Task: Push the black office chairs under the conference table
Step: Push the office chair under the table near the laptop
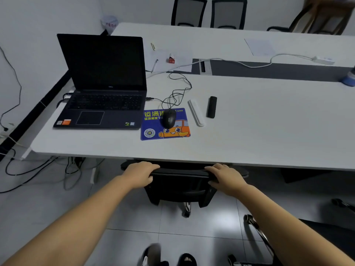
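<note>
A black office chair (180, 187) stands at the near edge of the white conference table (259, 135), its seat mostly under the tabletop and its backrest just outside the edge. My left hand (141, 174) grips the left end of the backrest's top rail. My right hand (224, 176) grips the right end. Two black mesh chairs (189, 13) (228, 14) stand against the table's far side. Another chair (318, 20) sits angled at the far right. Part of one more chair (257, 231) shows at the lower right, beside my right arm.
On the table are an open laptop (103, 83), a mouse (169, 119) on a blue mouse pad (165, 124), a white remote (196, 112), a black remote (211, 106) and a power strip (323, 60). Loose cables (38, 169) lie on the floor at left. My feet (169, 256) are on the tiles.
</note>
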The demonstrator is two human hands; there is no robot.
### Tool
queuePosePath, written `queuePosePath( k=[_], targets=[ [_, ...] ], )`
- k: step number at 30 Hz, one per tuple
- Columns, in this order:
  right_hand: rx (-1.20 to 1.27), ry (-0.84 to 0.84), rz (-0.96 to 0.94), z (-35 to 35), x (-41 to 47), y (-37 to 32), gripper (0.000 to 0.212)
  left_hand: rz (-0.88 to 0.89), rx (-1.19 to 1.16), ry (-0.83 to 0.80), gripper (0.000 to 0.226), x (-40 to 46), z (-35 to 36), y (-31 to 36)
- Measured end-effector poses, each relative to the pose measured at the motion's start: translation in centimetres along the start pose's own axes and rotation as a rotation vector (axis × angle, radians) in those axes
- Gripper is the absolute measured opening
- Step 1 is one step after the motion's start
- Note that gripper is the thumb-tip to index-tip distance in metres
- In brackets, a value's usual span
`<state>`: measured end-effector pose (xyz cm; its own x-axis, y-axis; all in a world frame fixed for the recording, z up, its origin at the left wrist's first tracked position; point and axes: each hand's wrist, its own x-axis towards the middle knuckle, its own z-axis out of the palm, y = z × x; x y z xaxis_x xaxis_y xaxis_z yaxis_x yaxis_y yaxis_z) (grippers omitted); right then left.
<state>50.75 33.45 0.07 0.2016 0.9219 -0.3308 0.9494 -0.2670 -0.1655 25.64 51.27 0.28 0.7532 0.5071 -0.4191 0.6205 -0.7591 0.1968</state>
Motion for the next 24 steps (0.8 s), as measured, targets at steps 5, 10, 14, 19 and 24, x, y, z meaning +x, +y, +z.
queuePosePath(
  k=[5,10,14,19,24],
  targets=[
    [0.272,0.201,-0.035,-1.4,-5.0,-2.5,0.060,-0.002,-0.164,0.203,0.048,-4.6,-1.0,2.8],
    [0.682,0.392,-0.008,-1.4,-12.5,-4.9,0.052,0.002,-0.542,0.468,0.054,-12.5,-0.2,6.7],
    [1.057,0.490,0.095,-0.1,-18.3,-5.5,0.047,-0.079,-0.826,0.605,0.037,-18.9,2.1,9.3],
    [1.238,0.500,0.163,1.3,-22.5,-6.1,0.048,-0.121,-1.007,0.732,0.036,-22.5,5.0,12.9],
    [1.285,0.560,0.218,1.9,-24.5,-7.2,0.044,-0.149,-1.085,0.791,0.040,-23.8,6.0,14.2]
  ],
)
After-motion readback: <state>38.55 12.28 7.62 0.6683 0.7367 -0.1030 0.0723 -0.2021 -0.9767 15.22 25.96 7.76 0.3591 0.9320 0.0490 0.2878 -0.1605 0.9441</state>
